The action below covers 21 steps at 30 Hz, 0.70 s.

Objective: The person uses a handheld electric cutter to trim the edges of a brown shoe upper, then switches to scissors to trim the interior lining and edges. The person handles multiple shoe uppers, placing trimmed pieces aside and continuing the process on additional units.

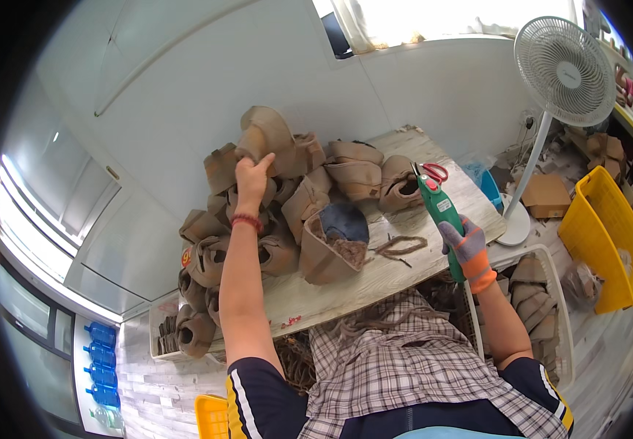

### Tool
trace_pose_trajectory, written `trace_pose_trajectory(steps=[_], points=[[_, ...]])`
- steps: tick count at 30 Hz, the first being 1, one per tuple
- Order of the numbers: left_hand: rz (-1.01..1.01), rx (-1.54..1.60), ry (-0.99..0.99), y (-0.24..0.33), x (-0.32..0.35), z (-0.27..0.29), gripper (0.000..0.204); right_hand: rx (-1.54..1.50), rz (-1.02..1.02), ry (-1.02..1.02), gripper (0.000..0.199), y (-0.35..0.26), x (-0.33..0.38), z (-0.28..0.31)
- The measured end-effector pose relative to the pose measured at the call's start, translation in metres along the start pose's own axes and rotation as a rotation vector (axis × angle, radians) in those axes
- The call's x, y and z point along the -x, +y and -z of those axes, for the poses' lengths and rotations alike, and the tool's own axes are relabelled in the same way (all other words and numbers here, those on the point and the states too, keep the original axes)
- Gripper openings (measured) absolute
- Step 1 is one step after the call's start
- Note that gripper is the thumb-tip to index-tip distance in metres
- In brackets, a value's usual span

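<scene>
At the lower edge of the frame lies a plaid apron [397, 366] over the person's lap, with a dark sleeve showing on either side of it. From the lower right, the right forearm rises on a short slant toward the upper left, the elbow bent, and its gloved right grip [466, 243] sits right of centre, wrapped firmly around the body of a green handheld cutter [444, 211]. The cutter stands lengthwise in the frame, its tip pointing up and slightly left; red-handled scissors [436, 173] show just beside that tip. From the lower left, the left arm reaches much farther, almost straight, up past a red beaded bracelet [246, 220] at the wrist to the bare left grip [253, 179], left of and above centre. The back of this hand faces the camera, and it is clasped on the lower edge of a brown fabric shell [271, 133], its fingertips partly hidden. That shell sits at the top of a heap of similar brown shells [280, 241] on the pale tabletop [444, 157]. Nearer on the tabletop, at centre, an open fleece-lined shell [325, 265] stands beside a loose strip [402, 247]. Beyond, at upper right, stands a white fan [565, 72].
</scene>
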State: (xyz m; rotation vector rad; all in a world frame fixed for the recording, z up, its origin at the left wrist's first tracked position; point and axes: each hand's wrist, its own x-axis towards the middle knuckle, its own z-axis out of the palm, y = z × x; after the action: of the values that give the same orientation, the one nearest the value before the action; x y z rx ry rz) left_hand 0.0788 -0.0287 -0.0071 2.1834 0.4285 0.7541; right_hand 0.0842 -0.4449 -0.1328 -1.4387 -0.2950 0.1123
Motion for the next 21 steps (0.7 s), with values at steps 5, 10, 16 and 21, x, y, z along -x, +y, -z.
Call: trace_pose_trajectory(steps=[5, 10, 16, 21], points=[[-0.033, 1.210, 0.078, 0.052, 0.071, 0.008, 0.024, 0.254, 0.135, 0.044, 0.046, 0.014, 0.000, 0.009], [0.416, 1.613, -0.061, 0.011, 0.094, 0.025, 0.029, 0.744, 0.691, -0.012, 0.062, -0.001, 0.009, -0.011], [0.581, 1.646, -0.146, -0.015, 0.112, 0.019, 0.024, 0.908, 0.952, -0.034, 0.065, 0.002, 0.017, -0.011], [0.633, 1.670, -0.176, -0.025, 0.112, 0.012, 0.024, 0.977, 0.937, -0.076, 0.065, -0.001, 0.023, -0.009]])
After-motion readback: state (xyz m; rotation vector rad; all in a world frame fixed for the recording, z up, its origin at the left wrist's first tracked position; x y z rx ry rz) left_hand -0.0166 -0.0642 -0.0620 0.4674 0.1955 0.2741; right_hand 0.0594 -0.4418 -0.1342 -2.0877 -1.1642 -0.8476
